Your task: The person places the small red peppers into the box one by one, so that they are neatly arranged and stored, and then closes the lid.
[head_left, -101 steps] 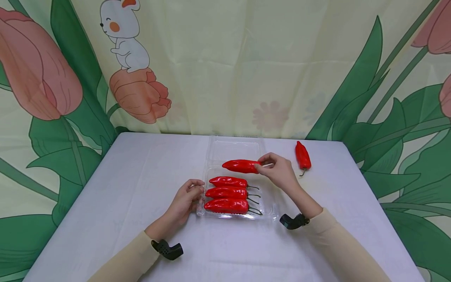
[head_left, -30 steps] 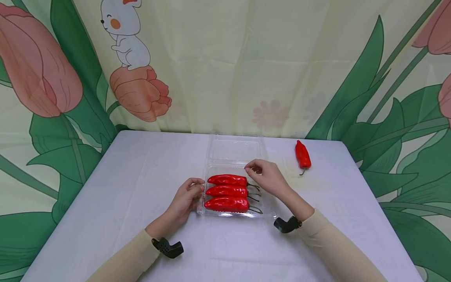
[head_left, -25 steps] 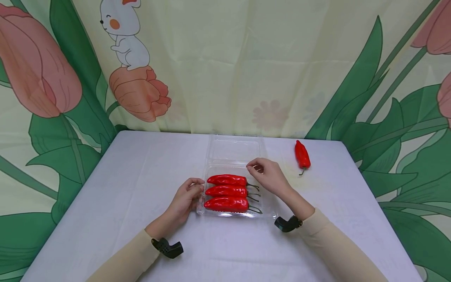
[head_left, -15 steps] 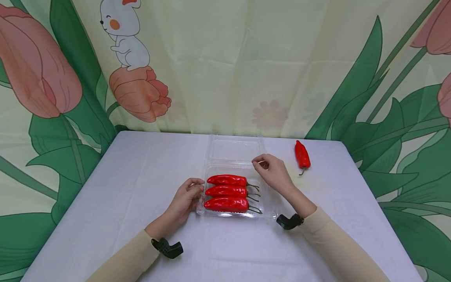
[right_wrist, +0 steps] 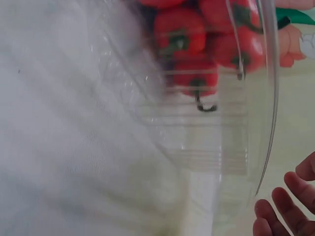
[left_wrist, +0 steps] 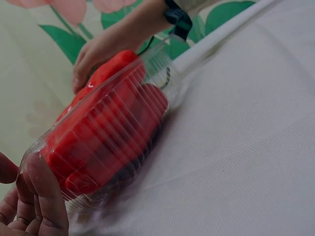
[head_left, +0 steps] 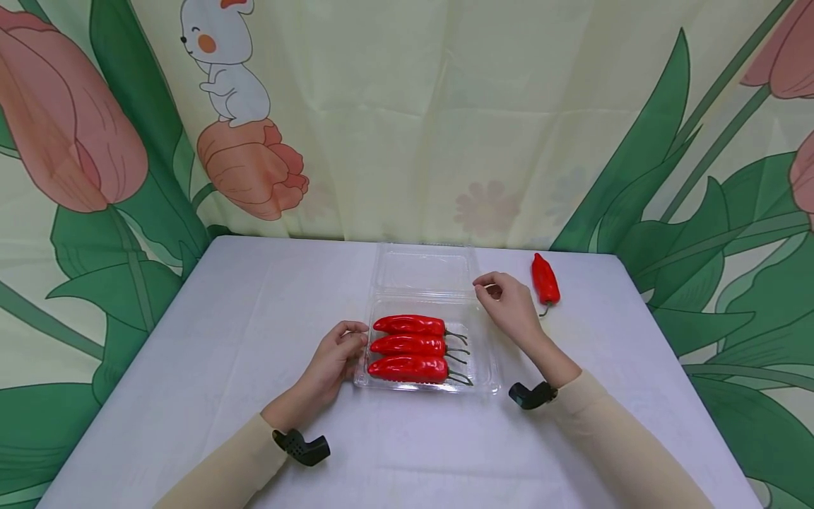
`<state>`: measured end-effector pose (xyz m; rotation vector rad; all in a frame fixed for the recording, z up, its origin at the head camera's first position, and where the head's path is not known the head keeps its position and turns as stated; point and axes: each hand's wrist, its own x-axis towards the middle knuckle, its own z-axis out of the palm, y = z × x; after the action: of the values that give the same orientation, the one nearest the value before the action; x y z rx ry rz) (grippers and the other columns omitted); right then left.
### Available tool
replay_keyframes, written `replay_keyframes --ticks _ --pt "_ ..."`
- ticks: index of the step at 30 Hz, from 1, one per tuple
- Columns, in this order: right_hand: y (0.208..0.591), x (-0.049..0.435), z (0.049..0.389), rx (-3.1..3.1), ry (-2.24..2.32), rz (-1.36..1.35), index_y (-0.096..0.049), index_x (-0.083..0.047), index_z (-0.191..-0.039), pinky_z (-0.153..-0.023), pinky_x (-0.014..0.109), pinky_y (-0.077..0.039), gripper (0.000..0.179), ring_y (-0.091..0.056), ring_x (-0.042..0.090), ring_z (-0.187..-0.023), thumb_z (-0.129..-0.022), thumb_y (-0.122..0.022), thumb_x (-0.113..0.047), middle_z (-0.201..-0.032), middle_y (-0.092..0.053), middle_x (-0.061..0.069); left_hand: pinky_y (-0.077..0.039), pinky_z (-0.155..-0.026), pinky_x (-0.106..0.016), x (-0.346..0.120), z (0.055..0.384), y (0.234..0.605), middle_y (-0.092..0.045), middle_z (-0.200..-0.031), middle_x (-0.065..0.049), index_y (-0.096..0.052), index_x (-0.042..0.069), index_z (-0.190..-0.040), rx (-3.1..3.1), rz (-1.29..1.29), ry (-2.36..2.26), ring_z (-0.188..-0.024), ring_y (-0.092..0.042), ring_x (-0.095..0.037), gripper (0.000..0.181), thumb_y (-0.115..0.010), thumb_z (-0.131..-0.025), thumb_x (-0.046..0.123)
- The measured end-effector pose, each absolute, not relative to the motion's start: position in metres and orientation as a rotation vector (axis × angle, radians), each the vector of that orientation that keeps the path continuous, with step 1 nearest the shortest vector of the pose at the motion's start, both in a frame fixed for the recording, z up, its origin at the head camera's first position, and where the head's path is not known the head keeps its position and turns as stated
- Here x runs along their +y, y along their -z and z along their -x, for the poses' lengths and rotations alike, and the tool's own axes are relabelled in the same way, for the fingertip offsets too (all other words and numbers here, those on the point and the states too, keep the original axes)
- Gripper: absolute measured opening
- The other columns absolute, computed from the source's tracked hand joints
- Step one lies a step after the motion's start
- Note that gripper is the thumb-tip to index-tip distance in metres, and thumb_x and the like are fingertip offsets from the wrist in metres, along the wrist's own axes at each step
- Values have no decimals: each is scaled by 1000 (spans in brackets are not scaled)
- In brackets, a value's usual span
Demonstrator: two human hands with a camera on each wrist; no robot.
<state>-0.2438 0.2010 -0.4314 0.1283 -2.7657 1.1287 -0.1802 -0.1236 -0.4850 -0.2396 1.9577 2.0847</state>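
Observation:
In the head view, a clear plastic clamshell box (head_left: 482,367) lies on the table with its lid (head_left: 425,272) folded back. Three red peppers show on top in a row: a back one (head_left: 410,324), a middle one (head_left: 408,345) and a front one (head_left: 408,369). The right wrist view shows more beneath them through the wall. At the box's left wall, my left hand (head_left: 332,360) grips the edge between thumb and fingers. My right hand (head_left: 510,304) hovers by the box's back right, fingers loosely bent around nothing. A loose red pepper (head_left: 545,280) lies just beyond it.
A white cloth covers the table (head_left: 267,283). Behind it hangs a curtain (head_left: 394,141) printed with tulips and a rabbit. Each wrist wears a black camera, one on the left (head_left: 302,447) and one on the right (head_left: 533,396).
Earlier my right hand held a red pepper over the box; it now lies on the back of the pile. The emptied hand has drawn back rightward toward the loose pepper. My left hand stays put.

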Motion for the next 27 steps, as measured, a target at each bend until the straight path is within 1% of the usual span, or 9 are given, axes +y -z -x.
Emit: replay_keyframes --ticks 3,9,13,20,24,27 --pt "433 208 247 -2759 -1107 -90 -71 -7 -117 -89 45 -58 24 -66 32 -101 -98 -65 -20 -120 -69 16 -49 -64 -23 -124 181 486 -62 -93 0 -52 8 -130 1951 241 -2087 -81 -52 -16 35 -63 -98 15" --pt "440 225 252 -2746 -1093 8 -70 -6 -117 -95 51 -55 25 -65 36 -107 -96 -64 -19 -124 -65 19 -48 -63 -22 -123 180 485 -62 -93 1 -51 8 -131 1951 240 -2085 -82 -51 -16 36 -64 -98 15" --pt "445 238 255 -2737 -1060 46 -70 -4 -116 -97 52 -53 25 -64 37 -108 -98 -61 -19 -123 -65 19 -48 -62 -22 -123 179 485 -61 -93 0 -51 9 -131 1965 233 -2075 -82 -50 -16 38 -65 -97 15" --pt "451 265 262 -2720 -1001 114 -71 0 -115 -100 57 -44 29 -56 42 -117 -100 -55 -19 -124 -64 26 -46 -61 -23 -123 180 487 -58 -92 -2 -52 8 -130 1987 228 -2067 -82 -49 -17 37 -65 -97 15" --pt "454 280 265 -2717 -996 180 -69 3 -121 -101 60 -43 33 -50 47 -125 -100 -54 -18 -130 -59 30 -47 -62 -22 -123 180 487 -59 -93 -2 -52 9 -129 1983 228 -2075 -82 -49 -17 36 -65 -97 16" --pt "456 289 267 -2718 -1017 256 -64 3 -128 -103 62 -45 37 -45 47 -131 -99 -56 -18 -139 -52 30 -47 -62 -22 -123 180 487 -59 -94 -2 -52 9 -129 1982 236 -2077 -82 -50 -17 36 -65 -96 16"
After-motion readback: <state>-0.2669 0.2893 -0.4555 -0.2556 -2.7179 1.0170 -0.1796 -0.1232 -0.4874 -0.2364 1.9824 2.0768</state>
